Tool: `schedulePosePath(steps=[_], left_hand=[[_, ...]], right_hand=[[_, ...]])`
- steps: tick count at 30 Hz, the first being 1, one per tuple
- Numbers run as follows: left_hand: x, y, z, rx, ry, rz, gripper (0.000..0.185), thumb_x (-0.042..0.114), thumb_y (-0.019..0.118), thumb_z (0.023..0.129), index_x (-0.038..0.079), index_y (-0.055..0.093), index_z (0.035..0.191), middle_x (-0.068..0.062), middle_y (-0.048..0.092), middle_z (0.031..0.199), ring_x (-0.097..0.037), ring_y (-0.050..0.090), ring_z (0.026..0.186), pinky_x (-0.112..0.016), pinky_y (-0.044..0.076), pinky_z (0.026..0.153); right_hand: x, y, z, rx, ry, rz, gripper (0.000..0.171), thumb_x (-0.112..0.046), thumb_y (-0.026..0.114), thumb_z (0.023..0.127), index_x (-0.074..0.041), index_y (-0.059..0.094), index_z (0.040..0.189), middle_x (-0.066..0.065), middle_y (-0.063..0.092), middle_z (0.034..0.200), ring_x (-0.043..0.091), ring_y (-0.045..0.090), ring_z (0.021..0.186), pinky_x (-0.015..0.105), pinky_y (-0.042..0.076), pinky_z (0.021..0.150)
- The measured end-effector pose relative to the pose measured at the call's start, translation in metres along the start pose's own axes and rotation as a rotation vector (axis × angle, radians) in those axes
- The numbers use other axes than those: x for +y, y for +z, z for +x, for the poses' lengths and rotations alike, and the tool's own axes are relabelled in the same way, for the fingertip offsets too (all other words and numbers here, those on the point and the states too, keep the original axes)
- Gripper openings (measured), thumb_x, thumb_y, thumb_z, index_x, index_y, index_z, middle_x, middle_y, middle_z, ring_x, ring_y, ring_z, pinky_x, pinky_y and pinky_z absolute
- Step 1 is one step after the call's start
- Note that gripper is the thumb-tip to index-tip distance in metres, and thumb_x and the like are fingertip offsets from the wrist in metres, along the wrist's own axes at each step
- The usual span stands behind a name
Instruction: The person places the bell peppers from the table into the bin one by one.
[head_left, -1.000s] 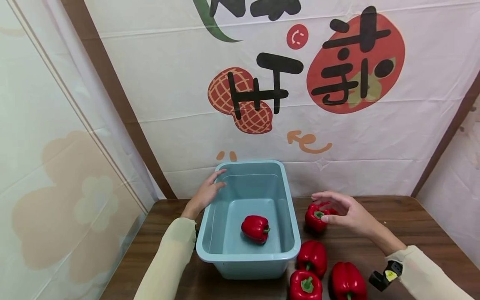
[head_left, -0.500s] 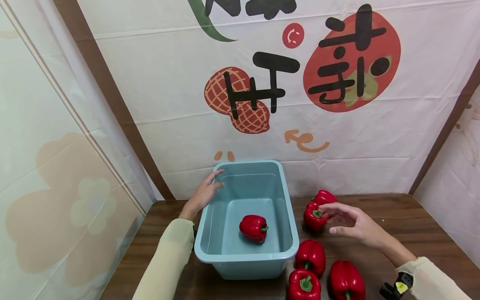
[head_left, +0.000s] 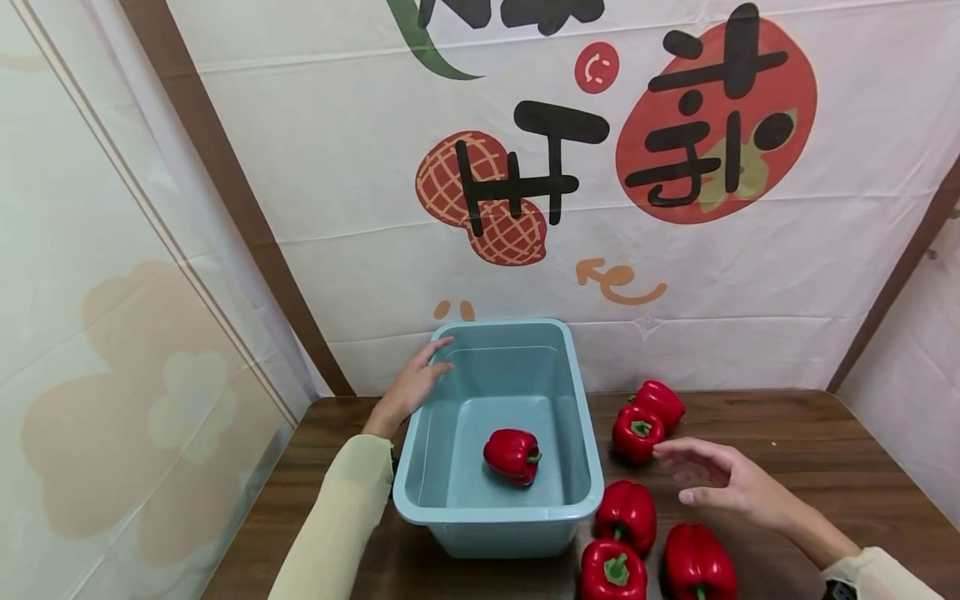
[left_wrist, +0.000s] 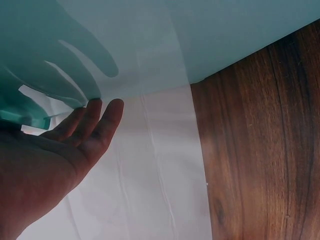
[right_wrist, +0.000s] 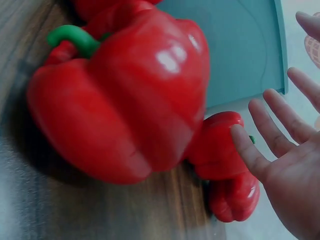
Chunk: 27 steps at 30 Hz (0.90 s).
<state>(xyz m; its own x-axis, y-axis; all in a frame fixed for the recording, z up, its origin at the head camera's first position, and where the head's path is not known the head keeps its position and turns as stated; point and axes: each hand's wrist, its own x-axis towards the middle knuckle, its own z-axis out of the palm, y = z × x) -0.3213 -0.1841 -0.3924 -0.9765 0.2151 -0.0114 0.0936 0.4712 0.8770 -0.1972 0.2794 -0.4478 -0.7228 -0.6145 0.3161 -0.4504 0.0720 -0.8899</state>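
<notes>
At the left rim of a blue plastic basin (head_left: 517, 515) my left hand (head_left: 411, 387) holds on, thumb and forefinger over the edge. In the left wrist view its other fingers (left_wrist: 97, 127) lie along the outer wall. One red bell pepper (head_left: 512, 457) lies inside the basin. My right hand (head_left: 731, 483) hovers right of the basin with fingers spread and holds nothing. Nearest its fingertips stands a bell pepper (head_left: 637, 433) with its green stem up, against another pepper (head_left: 662, 402) behind. Closer to me are more peppers, among them one large in the right wrist view (right_wrist: 125, 95).
The basin stands on a dark wooden table (head_left: 780, 433), near its back edge. A white printed cloth (head_left: 360, 208) hangs behind. Peppers lie close along the basin's right side: one (head_left: 626, 515), another (head_left: 613, 571) and one further right (head_left: 699, 562).
My right hand has drawn back from the rear peppers, moving right and toward me, so both now show. The left hand and the basin have stayed put.
</notes>
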Motion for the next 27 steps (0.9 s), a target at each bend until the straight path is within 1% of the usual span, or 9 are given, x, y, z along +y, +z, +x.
schedulePosePath(steps=[5, 12, 18, 22, 27], left_hand=[[0.000, -0.001, 0.000, -0.010, -0.007, -0.007, 0.055, 0.031, 0.046, 0.101, 0.027, 0.033, 0.154, -0.005, 0.013, 0.166, -0.036, 0.027, 0.145, -0.063, 0.028, 0.112], [0.000, -0.001, -0.001, -0.011, -0.009, -0.007, 0.055, 0.030, 0.045, 0.101, 0.027, 0.033, 0.154, -0.006, 0.013, 0.166, -0.037, 0.028, 0.144, -0.064, 0.029, 0.111], [0.000, 0.000, 0.000, -0.008, -0.013, -0.013, 0.054, 0.028, 0.045, 0.101, 0.027, 0.033, 0.154, -0.006, 0.013, 0.166, -0.038, 0.028, 0.144, -0.064, 0.029, 0.111], [-0.001, -0.001, 0.001, -0.003, -0.015, -0.011, 0.053, 0.027, 0.045, 0.102, 0.026, 0.034, 0.154, -0.007, 0.014, 0.165, -0.037, 0.027, 0.145, -0.064, 0.028, 0.112], [0.000, -0.001, 0.001, 0.002, -0.013, -0.005, 0.054, 0.026, 0.045, 0.102, 0.026, 0.034, 0.154, -0.008, 0.014, 0.165, -0.037, 0.027, 0.145, -0.064, 0.028, 0.112]], right_hand=[[0.006, 0.001, -0.006, -0.047, 0.036, 0.093, 0.051, 0.015, 0.056, 0.088, 0.010, 0.044, 0.138, 0.004, 0.059, 0.136, 0.014, 0.059, 0.122, 0.028, 0.051, 0.098], [0.018, 0.002, -0.014, -0.146, 0.032, 0.182, 0.054, 0.014, 0.050, 0.090, 0.010, 0.038, 0.143, 0.006, 0.056, 0.141, 0.019, 0.057, 0.124, 0.030, 0.050, 0.100], [0.028, 0.004, -0.021, -0.210, 0.095, 0.296, 0.057, 0.011, 0.048, 0.092, 0.010, 0.032, 0.147, 0.012, 0.052, 0.143, 0.024, 0.055, 0.126, 0.031, 0.048, 0.101], [0.030, 0.007, -0.024, -0.231, 0.137, 0.335, 0.059, 0.007, 0.050, 0.092, 0.011, 0.029, 0.147, 0.013, 0.052, 0.143, 0.025, 0.055, 0.125, 0.031, 0.048, 0.102], [0.033, 0.008, -0.027, -0.240, 0.160, 0.353, 0.059, 0.004, 0.051, 0.093, 0.010, 0.030, 0.147, 0.011, 0.052, 0.143, 0.026, 0.055, 0.125, 0.029, 0.048, 0.102]])
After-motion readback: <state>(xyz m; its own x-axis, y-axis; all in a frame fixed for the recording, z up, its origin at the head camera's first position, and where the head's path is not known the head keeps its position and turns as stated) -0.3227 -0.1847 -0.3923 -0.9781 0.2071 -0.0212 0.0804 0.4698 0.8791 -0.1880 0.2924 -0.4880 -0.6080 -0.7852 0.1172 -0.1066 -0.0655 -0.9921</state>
